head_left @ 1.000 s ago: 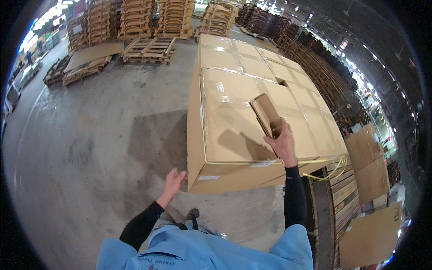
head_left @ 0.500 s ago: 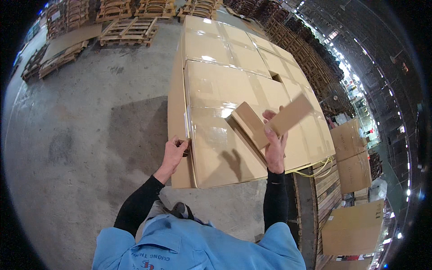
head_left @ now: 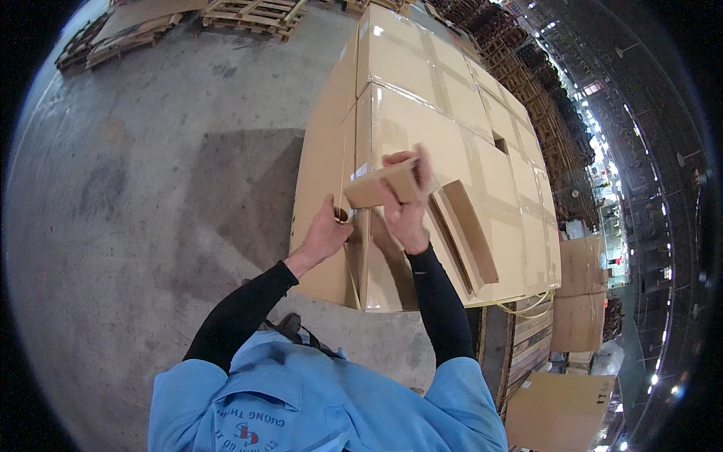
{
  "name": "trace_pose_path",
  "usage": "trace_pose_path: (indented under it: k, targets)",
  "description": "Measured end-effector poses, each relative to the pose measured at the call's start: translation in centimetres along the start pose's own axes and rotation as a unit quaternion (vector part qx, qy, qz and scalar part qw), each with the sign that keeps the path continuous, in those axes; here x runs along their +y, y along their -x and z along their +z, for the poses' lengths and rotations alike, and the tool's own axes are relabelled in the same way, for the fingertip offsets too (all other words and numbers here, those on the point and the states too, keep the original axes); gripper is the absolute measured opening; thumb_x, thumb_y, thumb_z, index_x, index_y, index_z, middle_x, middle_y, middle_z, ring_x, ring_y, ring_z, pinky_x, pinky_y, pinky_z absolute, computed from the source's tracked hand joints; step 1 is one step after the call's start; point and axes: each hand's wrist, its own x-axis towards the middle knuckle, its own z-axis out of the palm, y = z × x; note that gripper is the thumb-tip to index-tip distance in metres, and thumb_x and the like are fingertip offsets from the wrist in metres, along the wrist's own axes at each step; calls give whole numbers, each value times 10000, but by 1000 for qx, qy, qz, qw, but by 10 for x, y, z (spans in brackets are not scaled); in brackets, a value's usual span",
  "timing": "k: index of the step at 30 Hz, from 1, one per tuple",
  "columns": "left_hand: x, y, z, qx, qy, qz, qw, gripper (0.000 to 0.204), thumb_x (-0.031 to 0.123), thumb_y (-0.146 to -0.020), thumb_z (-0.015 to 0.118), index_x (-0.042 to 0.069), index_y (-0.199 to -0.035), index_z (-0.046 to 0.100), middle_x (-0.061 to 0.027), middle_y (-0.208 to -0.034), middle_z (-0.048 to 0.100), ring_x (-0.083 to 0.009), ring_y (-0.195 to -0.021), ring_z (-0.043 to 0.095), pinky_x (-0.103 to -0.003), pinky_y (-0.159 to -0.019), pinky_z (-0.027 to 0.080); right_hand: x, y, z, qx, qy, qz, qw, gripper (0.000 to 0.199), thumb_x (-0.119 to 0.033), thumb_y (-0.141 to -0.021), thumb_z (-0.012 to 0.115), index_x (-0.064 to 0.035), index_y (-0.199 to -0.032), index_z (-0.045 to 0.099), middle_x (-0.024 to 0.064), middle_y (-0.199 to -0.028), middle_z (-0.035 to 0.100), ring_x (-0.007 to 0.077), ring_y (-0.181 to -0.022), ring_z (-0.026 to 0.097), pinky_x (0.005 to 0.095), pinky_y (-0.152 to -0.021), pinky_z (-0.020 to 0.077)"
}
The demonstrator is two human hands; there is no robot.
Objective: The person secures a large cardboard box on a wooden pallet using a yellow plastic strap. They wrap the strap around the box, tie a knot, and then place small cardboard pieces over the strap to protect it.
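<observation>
Hands — two, right hand [head_left: 407, 215] gripping one cardboard strip [head_left: 382, 185]

A warehouse — bare concrete floor [head_left: 151, 188], stacks of wooden pallets [head_left: 248, 13] along the edges, large taped cardboard cartons [head_left: 422, 83] piled together, more pallet rows [head_left: 557, 113] under overhead lights.

Light blue short-sleeved shirt, black long undersleeves, bare hands
</observation>
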Motion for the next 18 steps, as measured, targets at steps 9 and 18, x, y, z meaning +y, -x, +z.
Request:
trace_pose_path:
  k: [9, 18]
  targets:
    - [-4, 6, -19, -68, 300, -99, 946, 475, 7, -865, 721, -21, -1186, 372, -130, -1069, 611, -169, -866, 629, -280, -650, 542, 14, 27, 0, -145, 121, 36, 981, 483, -18, -801, 770, -47, -1183, 476, 139, -1121, 535, 269, -1030, 557, 384, -919, 464]
    - [-45, -21, 5, 75, 324, -197, 922, 601, 433, -978, 614, -38, -1325, 476, -182, -1214, 596, -218, -1104, 572, -402, -947, 487, 20, 20, -1, -208, 79, 66, 973, 432, 49, -801, 682, -56, -1133, 425, 141, -1117, 538, 312, -1195, 559, 437, -1025, 436]
